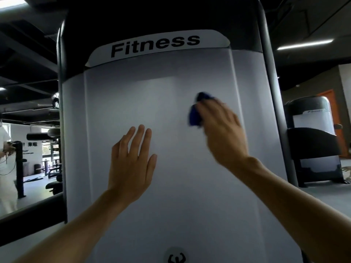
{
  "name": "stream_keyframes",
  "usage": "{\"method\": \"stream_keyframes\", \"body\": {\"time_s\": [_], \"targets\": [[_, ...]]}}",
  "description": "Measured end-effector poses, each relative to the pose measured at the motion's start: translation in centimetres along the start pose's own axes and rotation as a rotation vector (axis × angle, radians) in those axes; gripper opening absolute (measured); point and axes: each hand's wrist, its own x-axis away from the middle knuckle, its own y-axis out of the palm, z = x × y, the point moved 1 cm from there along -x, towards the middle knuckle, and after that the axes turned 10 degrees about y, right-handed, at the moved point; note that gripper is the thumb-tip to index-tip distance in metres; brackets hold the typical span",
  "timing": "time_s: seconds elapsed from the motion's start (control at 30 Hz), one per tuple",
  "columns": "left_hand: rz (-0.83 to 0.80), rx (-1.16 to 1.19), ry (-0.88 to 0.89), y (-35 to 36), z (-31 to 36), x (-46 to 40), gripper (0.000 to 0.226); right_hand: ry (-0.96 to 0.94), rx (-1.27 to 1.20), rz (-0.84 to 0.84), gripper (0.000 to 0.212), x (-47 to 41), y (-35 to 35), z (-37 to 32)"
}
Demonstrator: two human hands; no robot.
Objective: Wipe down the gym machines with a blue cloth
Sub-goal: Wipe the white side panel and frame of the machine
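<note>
A tall gym machine fills the view; its white front panel carries the word "Fitness" on a band near the top. My right hand presses a crumpled blue cloth against the panel's upper right part, and the hand is blurred. The cloth sticks out past my fingers to the left and above. My left hand lies flat on the panel's middle with straight fingers, holding nothing.
A second machine of the same make stands at the right on grey floor. A person in white stands at the far left edge next to a black post. More dark gym gear sits behind at the left.
</note>
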Motion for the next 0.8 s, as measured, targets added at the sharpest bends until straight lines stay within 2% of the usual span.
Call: {"method": "stream_keyframes", "body": {"time_s": [0.1,0.17,0.2,0.23,0.37,0.4,0.43,0.5,0.57,0.63,0.7,0.73,0.8], "targets": [[0.038,0.04,-0.024,0.2,0.5,0.0,0.063,0.415,-0.09,0.08,0.052,-0.7,-1.1,1.4],[0.038,0.051,-0.03,0.5,0.5,0.0,0.063,0.531,-0.096,0.142,0.055,-1.0,-0.4,-1.2],[0.033,0.052,-0.034,0.5,0.5,0.1,0.063,0.488,-0.096,0.172,0.058,-1.0,0.0,-2.9],[0.024,0.047,-0.035,0.6,0.4,0.0,0.063,0.366,-0.092,0.158,0.061,-0.6,0.7,-4.7],[0.028,0.026,-0.016,0.8,0.3,0.1,0.06,-0.404,0.018,-0.21,0.063,0.8,1.8,-8.4],[0.033,0.029,-0.008,0.8,0.1,0.1,0.06,-0.497,0.03,-0.244,0.061,-0.5,1.5,-7.4],[0.035,0.03,-0.001,0.7,0.0,0.1,0.062,-0.511,0.026,-0.25,0.058,-1.9,1.1,-6.3],[0.035,0.038,0.015,0.6,-0.4,0.2,0.065,-0.338,-0.063,-0.172,0.051,-4.5,0.2,-3.4],[0.036,0.041,0.031,0.4,-0.6,0.2,0.066,-0.005,-0.16,0.018,0.046,-6.0,-1.0,0.1],[0.034,0.045,0.027,0.3,-0.6,0.1,0.066,0.368,-0.178,0.098,0.05,-6.2,-1.5,1.4],[0.043,0.057,0.011,0.3,-0.4,0.1,0.066,0.578,-0.175,0.131,0.061,-6.0,-0.8,-1.0],[0.046,0.066,0.005,0.3,-0.2,0.2,0.066,0.564,-0.174,0.14,0.067,-5.7,-0.3,-3.0],[0.038,0.078,-0.007,0.2,0.0,0.1,0.066,0.274,-0.2,0.115,0.068,-4.1,0.7,-7.7]]}}
